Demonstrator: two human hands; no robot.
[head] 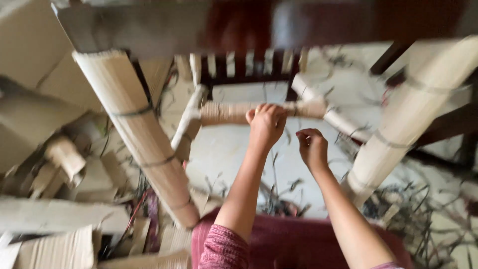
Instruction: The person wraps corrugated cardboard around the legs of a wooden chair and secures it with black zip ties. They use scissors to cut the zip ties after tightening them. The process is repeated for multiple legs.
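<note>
The left hand (pixel 267 124) has its grip clamped over a horizontal wrapped rung (pixel 234 112), fingers curled across the top of it, near the rung's middle. The right hand (pixel 312 147) hangs just beside and slightly lower, fingertips pinched together as though on a thin strand, though the picture is too blurred to show one; it does not touch the rung. The rung's long axis runs left to right across the view, directly ahead of both hands, so the left hand is on it and the right is just short of it. The rung is bound in pale woven strips and joins two slanted legs of an upturned piece of furniture: a thick wrapped leg (pixel 139 134) to the left, reaching down toward the person's lap, and another wrapped leg (pixel 403 124) to the right. A dark wooden frame (pixel 149 27) crosses the top of the view. The person wears a reddish garment (pixel 279 244). Below lies a pale floor (pixel 224 149), strewn with dark trimmings (pixel 279 201) near its right side, with pieces of cardboard (pixel 55 244) piled at its left edge.
</note>
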